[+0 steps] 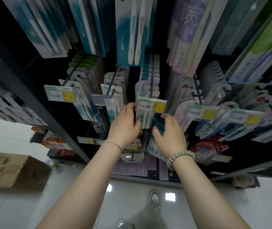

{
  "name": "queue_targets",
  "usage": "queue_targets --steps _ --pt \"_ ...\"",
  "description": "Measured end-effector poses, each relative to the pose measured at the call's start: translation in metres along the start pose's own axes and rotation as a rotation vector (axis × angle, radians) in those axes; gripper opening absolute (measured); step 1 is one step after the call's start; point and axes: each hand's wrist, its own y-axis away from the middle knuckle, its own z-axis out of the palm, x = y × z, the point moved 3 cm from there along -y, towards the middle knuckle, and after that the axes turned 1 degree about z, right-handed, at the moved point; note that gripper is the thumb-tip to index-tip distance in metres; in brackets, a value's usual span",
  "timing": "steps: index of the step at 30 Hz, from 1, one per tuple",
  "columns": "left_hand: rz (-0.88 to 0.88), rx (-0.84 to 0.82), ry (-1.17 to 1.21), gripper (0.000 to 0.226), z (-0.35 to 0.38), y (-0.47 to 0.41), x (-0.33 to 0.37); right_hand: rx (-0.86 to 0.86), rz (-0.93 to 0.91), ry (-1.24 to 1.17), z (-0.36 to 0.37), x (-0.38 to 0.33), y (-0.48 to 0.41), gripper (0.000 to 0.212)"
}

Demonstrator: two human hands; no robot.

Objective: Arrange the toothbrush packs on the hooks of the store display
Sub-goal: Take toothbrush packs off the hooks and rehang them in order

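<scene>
Toothbrush packs hang in rows on the dark hooks of the store display (pixel 151 76). My left hand (pixel 125 124) grips the front toothbrush pack (pixel 146 119) hanging on the centre hook, just below its price tag (pixel 151 105). To the right, my right hand (pixel 170 133) has curled fingers around a teal toothbrush pack (pixel 157 124), below and beside the same hook. Both hands sit close together, the left a little higher. How far the teal pack extends behind my right hand is hidden.
More packs hang on hooks left (pixel 82 96), right (pixel 214 113) and above (pixel 132 38). Lower hooks hold red packs (pixel 206 146). A cardboard box (pixel 11 171) stands on the glossy floor at the left. My shoes (pixel 155 198) are near the display base.
</scene>
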Motion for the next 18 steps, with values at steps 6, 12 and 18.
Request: queue_targets --steps 6,12,18 --pt "-0.087 0.017 0.314 0.041 0.006 -0.021 -0.008 -0.123 0.058 -0.099 0.007 0.000 -0.026 0.056" --pt "-0.044 0.028 0.428 0.014 0.012 -0.037 -0.013 -0.086 0.007 -0.205 0.011 -0.003 -0.042 0.032" --pt "0.011 0.031 0.575 0.017 0.013 -0.046 -0.014 -0.012 0.013 -0.318 0.012 -0.010 -0.047 0.015"
